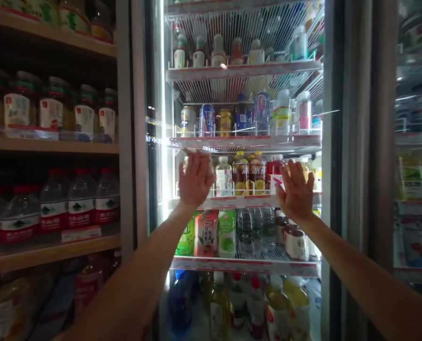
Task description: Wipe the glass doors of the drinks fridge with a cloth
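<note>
— The glass door of the drinks cooler [330,142] fills the middle of our view, so what are our hands doing there?

— Both are open, palms forward and fingers spread, gripping nothing. The left hand [196,179] and the right hand [296,191] look flat against the glass, though we can't say for certain that they touch it.

— What do we see behind them?

— Wire shelves, with a white price strip [242,202] running just below both palms. Bottled drinks [240,173] stand between our hands, and a small pink-and-white tag [276,182] sits just beside the fingers of the right hand. Cans [207,121] line the shelf above.

— And around the cooler?

— To the left, wooden shelves [48,147] carry jars with green bands [22,102] and, lower down, water bottles with red caps [81,201]. To the right stands a second glass-fronted cooler [415,142], hazy with reflections. The room is dim, and the lit cooler is the brightest thing we can see
</note>
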Demonstrator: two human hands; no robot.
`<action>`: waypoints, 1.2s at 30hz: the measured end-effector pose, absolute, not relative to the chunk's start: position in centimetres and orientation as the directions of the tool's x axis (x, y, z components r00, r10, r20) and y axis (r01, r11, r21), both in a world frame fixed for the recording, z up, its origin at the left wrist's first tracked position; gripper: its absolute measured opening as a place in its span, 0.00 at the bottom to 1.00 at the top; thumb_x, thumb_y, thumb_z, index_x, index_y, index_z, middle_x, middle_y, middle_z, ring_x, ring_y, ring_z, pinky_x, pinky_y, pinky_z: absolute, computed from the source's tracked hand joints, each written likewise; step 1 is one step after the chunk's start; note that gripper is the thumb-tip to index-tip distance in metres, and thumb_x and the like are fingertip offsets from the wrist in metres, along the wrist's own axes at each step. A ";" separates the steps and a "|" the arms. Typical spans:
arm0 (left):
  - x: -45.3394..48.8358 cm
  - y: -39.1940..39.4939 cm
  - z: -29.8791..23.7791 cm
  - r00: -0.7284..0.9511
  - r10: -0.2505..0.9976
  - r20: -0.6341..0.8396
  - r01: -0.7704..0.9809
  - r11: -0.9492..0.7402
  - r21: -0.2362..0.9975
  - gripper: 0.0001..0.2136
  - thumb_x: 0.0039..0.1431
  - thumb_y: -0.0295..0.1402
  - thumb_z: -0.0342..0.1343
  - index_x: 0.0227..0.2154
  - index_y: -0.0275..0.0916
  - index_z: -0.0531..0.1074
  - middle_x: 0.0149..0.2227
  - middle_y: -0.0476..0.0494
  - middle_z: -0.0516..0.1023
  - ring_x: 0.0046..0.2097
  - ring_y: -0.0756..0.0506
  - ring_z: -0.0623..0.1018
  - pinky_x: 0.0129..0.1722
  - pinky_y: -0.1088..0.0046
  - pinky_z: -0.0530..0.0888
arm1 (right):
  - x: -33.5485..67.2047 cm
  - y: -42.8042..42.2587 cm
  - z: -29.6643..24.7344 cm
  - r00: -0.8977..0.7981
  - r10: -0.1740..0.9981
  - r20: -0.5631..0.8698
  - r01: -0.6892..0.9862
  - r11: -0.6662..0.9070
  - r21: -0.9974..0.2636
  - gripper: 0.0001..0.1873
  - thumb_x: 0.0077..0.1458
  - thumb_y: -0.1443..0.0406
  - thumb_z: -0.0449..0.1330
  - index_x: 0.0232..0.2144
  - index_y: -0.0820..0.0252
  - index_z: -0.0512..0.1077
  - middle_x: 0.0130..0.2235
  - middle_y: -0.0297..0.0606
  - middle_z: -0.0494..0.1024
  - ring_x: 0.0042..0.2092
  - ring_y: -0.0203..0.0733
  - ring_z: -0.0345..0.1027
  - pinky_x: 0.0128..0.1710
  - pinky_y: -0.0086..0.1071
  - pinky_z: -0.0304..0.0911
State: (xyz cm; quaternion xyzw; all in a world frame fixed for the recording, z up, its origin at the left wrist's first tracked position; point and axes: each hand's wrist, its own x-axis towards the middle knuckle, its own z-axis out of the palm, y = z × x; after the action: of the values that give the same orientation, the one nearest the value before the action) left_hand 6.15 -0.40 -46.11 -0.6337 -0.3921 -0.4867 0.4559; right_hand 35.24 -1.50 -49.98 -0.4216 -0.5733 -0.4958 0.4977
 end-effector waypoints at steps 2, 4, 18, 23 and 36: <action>2.8 -0.3 -45.3 -0.007 0.048 0.999 0.970 -0.242 0.018 0.27 0.60 0.41 0.42 0.61 0.36 0.54 0.64 0.33 0.52 0.65 0.36 0.52 0.62 0.47 0.46 | 35.9 -1.3 -50.2 -0.139 -0.002 0.990 0.979 0.149 0.138 0.32 0.59 0.60 0.47 0.64 0.55 0.44 0.66 0.43 0.49 0.66 0.50 0.41 0.61 0.52 0.41; 1.6 -0.2 -44.8 -0.150 0.029 0.988 0.960 -0.235 0.153 0.28 0.60 0.41 0.42 0.61 0.34 0.53 0.64 0.31 0.51 0.65 0.35 0.51 0.62 0.47 0.47 | 36.2 -1.2 -50.4 -0.143 0.005 0.990 0.979 0.148 0.141 0.32 0.59 0.60 0.47 0.64 0.55 0.43 0.66 0.43 0.48 0.66 0.50 0.40 0.61 0.51 0.40; 12.5 -0.1 -43.5 0.379 0.000 0.925 0.876 -0.324 -0.358 0.25 0.62 0.43 0.40 0.60 0.41 0.56 0.64 0.41 0.54 0.65 0.42 0.52 0.64 0.53 0.44 | 36.4 -1.1 -50.5 -0.168 -0.025 0.985 0.973 0.155 0.170 0.30 0.59 0.61 0.47 0.63 0.57 0.47 0.64 0.45 0.53 0.66 0.48 0.41 0.61 0.51 0.41; 3.6 -0.2 -42.2 -0.044 0.016 0.999 0.960 -0.277 0.047 0.27 0.60 0.42 0.42 0.60 0.35 0.55 0.64 0.34 0.54 0.65 0.37 0.52 0.63 0.48 0.44 | 36.1 -1.3 -50.5 -0.142 0.004 0.990 0.978 0.152 0.140 0.30 0.60 0.61 0.46 0.63 0.57 0.46 0.64 0.45 0.53 0.66 0.47 0.40 0.62 0.50 0.40; 15.1 -0.1 -41.6 0.463 0.010 0.886 0.829 -0.359 -0.429 0.24 0.61 0.42 0.42 0.59 0.43 0.56 0.64 0.42 0.53 0.66 0.42 0.51 0.63 0.53 0.45 | 36.3 -1.0 -50.7 -0.169 -0.026 0.985 0.975 0.143 0.171 0.32 0.59 0.61 0.48 0.64 0.57 0.44 0.64 0.45 0.52 0.66 0.47 0.40 0.62 0.50 0.39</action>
State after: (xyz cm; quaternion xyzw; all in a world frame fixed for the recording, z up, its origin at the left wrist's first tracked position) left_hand 15.12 -0.13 -41.58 -0.7065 -0.2970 -0.4245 0.4821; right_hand 36.34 -0.97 -50.66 -0.4144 -0.5723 -0.5069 0.4938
